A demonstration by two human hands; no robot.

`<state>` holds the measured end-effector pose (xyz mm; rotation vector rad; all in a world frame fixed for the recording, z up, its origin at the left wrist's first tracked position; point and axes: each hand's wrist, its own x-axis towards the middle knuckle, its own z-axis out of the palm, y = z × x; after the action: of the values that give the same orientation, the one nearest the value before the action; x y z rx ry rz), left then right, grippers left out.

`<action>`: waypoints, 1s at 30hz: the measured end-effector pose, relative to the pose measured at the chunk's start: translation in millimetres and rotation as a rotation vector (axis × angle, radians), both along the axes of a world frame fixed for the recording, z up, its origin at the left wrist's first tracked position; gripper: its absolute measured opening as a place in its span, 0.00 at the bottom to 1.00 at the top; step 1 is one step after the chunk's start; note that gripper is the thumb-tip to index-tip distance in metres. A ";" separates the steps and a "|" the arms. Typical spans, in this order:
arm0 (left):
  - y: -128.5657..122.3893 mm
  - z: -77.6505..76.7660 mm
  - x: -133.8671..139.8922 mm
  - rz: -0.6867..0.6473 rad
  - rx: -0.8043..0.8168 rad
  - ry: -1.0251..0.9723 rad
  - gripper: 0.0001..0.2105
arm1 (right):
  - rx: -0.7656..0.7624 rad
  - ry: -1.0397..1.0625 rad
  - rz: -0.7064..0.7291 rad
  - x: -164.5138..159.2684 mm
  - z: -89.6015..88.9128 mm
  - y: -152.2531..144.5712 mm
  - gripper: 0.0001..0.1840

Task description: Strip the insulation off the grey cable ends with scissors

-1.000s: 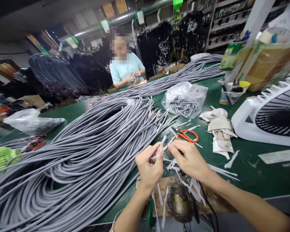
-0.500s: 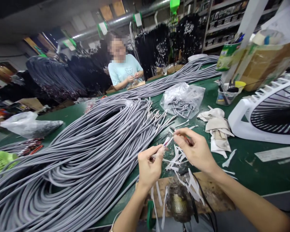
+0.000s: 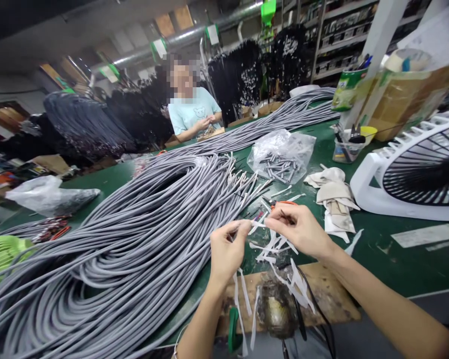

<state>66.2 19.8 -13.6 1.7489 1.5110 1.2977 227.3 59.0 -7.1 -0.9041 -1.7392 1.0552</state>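
In the head view, the narrow white strip (image 3: 259,224) is stretched between the two hands, above the scraps on the desk (image 3: 389,271). The left hand (image 3: 227,252) has its grip pinched on one end, thumb against forefinger; the right hand (image 3: 299,229) pinches the other. Whether the left also holds a cable end is hidden. A small purplish-red tip (image 3: 259,216) shows just beyond the strip. With so little material between the fingertips, a hard or crooked pull could tear the strip or let it slip, and anything thin caught along with it might bend. The loose white scraps (image 3: 273,244) below could tangle with a dropped piece. The orange-handled cutters (image 3: 286,203) lie just behind the right hand, so a careless swing could knock them. The black cord (image 3: 319,306) crossing the brown board (image 3: 336,294) might snag a forearm, and the massed grey cables (image 3: 142,244) near the left hand could catch a sleeve or bracelet.
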 end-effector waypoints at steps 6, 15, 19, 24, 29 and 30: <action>-3.6 7.3 -1.0 -0.411 -0.067 0.168 0.11 | 0.162 -0.110 -0.273 7.6 -2.2 6.9 0.11; 10.7 -1.5 -13.0 0.052 -0.035 -0.201 0.15 | 0.379 -0.145 0.088 6.1 3.5 -1.7 0.09; 8.6 -1.9 -6.8 0.005 -0.013 -0.029 0.15 | 0.220 0.010 -0.268 3.9 -1.1 0.8 0.10; 3.2 -5.1 -0.1 -0.017 -0.075 -0.075 0.16 | 0.143 -0.095 -0.286 -1.2 -6.7 3.2 0.13; 3.8 -7.0 0.6 -0.048 -0.091 -0.021 0.16 | 0.437 -0.336 -0.123 -8.3 -14.7 -0.7 0.10; 4.1 -6.8 0.3 -0.063 -0.068 0.024 0.15 | 0.502 -0.357 -0.133 -8.2 -16.2 -1.2 0.12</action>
<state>66.5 23.9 -20.5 1.7600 1.4839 1.1848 219.1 57.8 -23.4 -0.8997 -2.0727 0.3478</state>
